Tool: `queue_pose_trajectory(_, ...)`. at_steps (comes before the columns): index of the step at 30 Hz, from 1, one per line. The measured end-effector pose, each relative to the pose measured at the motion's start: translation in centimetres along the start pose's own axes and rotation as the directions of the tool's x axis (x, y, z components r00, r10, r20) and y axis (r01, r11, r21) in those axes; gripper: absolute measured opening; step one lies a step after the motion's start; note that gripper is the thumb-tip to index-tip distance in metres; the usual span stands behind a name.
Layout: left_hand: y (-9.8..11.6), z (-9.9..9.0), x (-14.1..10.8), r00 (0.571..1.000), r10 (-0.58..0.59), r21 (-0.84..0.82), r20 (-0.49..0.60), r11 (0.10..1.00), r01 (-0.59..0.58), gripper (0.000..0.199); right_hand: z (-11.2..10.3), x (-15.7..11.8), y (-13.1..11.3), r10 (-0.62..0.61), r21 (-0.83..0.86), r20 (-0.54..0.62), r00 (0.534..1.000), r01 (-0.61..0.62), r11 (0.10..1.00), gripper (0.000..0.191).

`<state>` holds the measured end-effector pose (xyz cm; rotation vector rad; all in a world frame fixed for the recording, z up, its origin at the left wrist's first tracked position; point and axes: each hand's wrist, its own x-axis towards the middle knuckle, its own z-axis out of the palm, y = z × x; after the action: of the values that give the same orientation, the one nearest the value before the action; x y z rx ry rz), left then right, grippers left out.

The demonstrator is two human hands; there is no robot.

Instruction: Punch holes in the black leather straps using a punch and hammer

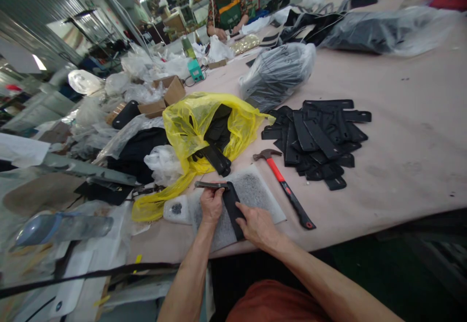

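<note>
My left hand (212, 206) is closed around a metal bar-like tool (209, 185), whose right end reaches over the top of a black strip (232, 207). The strip lies on a white, dark-speckled board (257, 193) at the table's near edge. From the right, my right hand (258, 225) grips the strip's edge, its index finger resting on the surface. Beside the board, to the right, is a claw hammer (284, 186) with a red and black handle, touched by neither hand.
Right of the hammer's head lies a heap of black strips (321, 137). A yellow plastic bag (182, 117) with more black pieces stands behind the board. Clear-wrapped bundles (279, 71) are farther back. A co-worker (228, 13) sits across the table; a bottle (65, 227) lies at left.
</note>
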<state>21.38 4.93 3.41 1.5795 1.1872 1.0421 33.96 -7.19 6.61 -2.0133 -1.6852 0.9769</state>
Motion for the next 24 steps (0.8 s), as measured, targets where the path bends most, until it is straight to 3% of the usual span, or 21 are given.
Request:
queue_pose_trajectory(7, 0.0, 0.3, 0.1, 0.993, 0.119, 0.209, 0.017, 0.971, -0.12, 0.014, -0.4, -0.2, 0.1, -0.01, 0.009, 0.005, 1.0, 0.01, 1.0, 0.05)
queue_pose_trajectory(12, -0.2, 0.9, 0.3, 0.958, 0.262, 0.38, 0.118, 0.879, -0.287, 0.018, -0.5, -0.3, 0.0, -0.016, 0.012, 0.001, 1.0, 0.016, 1.0, 0.049)
queue_pose_trajectory(18, -0.6, 0.9, 0.5, 0.945, 0.274, 0.443, 0.18, 0.835, -0.326, 0.02, -2.4, -0.5, 0.4, -0.074, 0.089, 0.04, 0.996, 0.07, 0.994, 0.046)
queue_pose_trajectory(21, -0.7, 0.9, 0.5, 0.944, 0.27, 0.461, 0.19, 0.824, -0.328, 0.018, -5.0, -0.2, 2.6, -0.027, 0.026, -0.156, 0.987, 0.032, 0.999, 0.038)
queue_pose_trajectory(24, -0.9, 0.9, 0.4, 0.941, 0.278, 0.46, 0.192, 0.822, -0.336, 0.017, -7.2, 0.3, 6.1, 0.093, -0.148, -0.37, 0.924, -0.158, 0.976, 0.037)
